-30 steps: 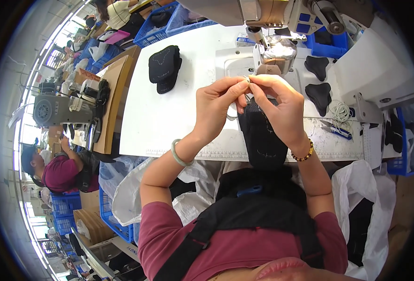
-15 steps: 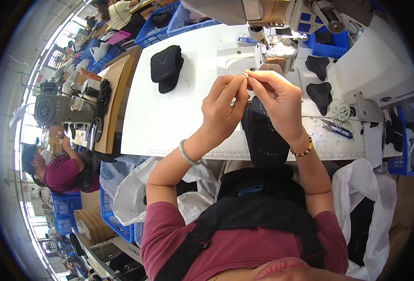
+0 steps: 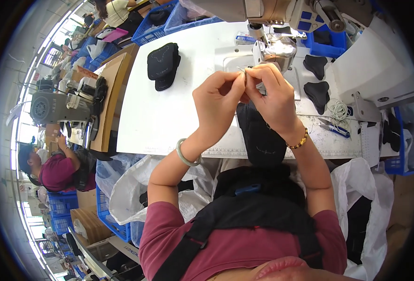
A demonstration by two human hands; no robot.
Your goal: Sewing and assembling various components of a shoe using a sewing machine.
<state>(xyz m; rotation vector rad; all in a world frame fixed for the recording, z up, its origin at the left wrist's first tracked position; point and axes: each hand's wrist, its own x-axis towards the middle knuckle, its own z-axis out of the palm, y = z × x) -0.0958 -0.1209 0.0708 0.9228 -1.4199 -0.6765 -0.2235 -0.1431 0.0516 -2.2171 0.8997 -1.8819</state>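
Note:
My left hand (image 3: 216, 105) and my right hand (image 3: 273, 100) meet fingertip to fingertip in front of the sewing machine's head (image 3: 278, 52), both closed in a pinch. A thin pale strand (image 3: 240, 69) shows between the tips; most of it is hidden by the fingers. Below my hands, a black padded piece (image 3: 264, 143) with light stitch lines lies over the table's front edge, its far end partly covered by my right hand. Neither hand appears to grip that piece.
Stacked black padded pieces (image 3: 164, 65) lie on the white table (image 3: 141, 122) at left. At right are small black shaped pieces (image 3: 316, 96), a coil of pale cord (image 3: 339, 110) and blue-handled snips (image 3: 336, 129). White sacks (image 3: 132, 192) hang below. Another person (image 3: 59, 171) works at far left.
Both hands have shifted slightly toward the machine and stay pinched together. My left hand has turned, its thumb and forefinger now making a rounder gap. The view has moved a little.

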